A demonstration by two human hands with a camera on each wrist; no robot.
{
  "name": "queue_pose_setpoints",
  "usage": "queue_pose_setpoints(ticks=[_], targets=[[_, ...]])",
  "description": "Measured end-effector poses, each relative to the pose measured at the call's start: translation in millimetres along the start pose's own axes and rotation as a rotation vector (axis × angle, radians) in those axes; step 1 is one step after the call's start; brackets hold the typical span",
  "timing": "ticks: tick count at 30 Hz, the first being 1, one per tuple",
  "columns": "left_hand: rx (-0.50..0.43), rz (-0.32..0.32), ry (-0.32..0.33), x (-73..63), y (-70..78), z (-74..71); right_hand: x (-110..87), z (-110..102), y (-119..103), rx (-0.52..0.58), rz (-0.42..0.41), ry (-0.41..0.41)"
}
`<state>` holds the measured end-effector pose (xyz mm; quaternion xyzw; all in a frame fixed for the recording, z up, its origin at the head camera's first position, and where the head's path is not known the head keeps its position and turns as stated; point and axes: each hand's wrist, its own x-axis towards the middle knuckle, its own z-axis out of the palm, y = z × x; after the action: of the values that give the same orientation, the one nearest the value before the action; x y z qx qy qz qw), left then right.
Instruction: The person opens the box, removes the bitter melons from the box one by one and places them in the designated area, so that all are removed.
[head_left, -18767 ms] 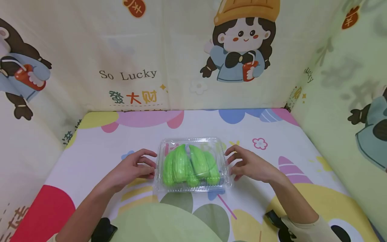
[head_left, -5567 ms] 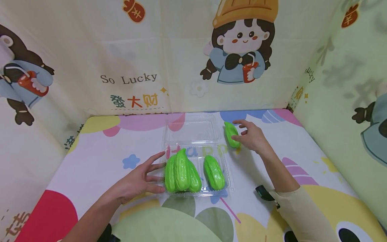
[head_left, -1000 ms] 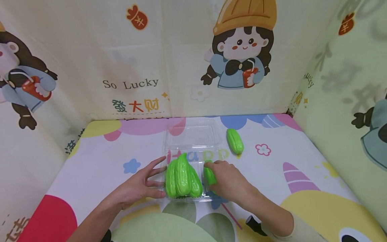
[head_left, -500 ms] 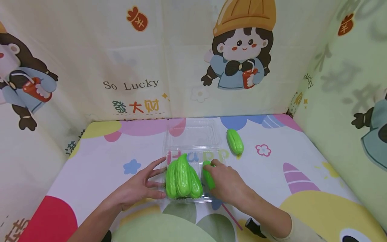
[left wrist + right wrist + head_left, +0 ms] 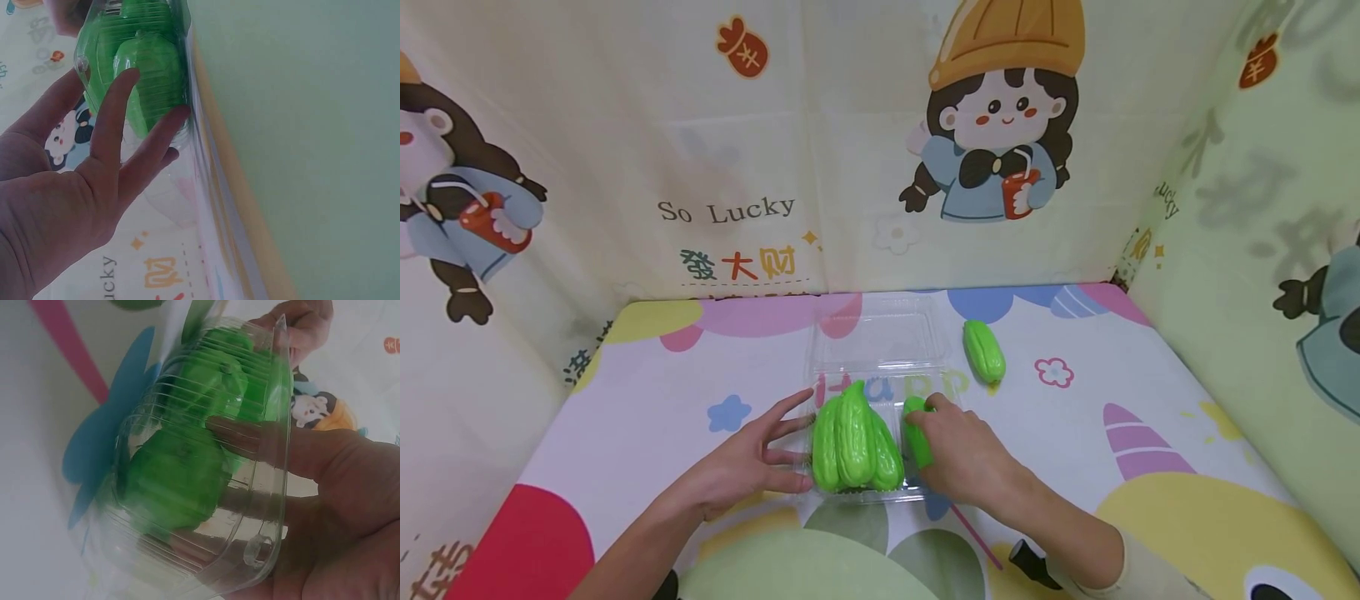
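A clear plastic clamshell box lies on the table with its lid folded back. In its left half sit several glossy green ridged fruits, one with a pointed tip. My left hand touches the box's left side with spread fingers, also seen against the plastic wall in the left wrist view. My right hand reaches into the right half. Its thumb and fingers pinch another green ridged fruit, partly hidden by the hand; the right wrist view shows this fruit through the clear wall.
One loose green ridged fruit lies on the patterned tablecloth behind the right hand, right of the lid. A printed cloth wall stands along the back, and others close off both sides.
The box has been opened, and one fruit now lies outside it. My right hand has left that fruit and come to another in the box. Over the last second, almost nothing moves.
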<state>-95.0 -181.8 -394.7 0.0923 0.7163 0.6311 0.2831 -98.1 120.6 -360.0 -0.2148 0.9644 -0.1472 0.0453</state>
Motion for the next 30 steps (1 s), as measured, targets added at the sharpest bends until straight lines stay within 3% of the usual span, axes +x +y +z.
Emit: queue_pose_setpoints(ticks=[21,30], targets=[[-0.001,-0.009,0.009,-0.1,2.2,1.0,-5.9,-26,9,0.153,-0.012,-0.038],[-0.008,-0.009,0.008,-0.5,2.0,1.1,-5.1,-35,18,0.165,-0.048,-0.021]])
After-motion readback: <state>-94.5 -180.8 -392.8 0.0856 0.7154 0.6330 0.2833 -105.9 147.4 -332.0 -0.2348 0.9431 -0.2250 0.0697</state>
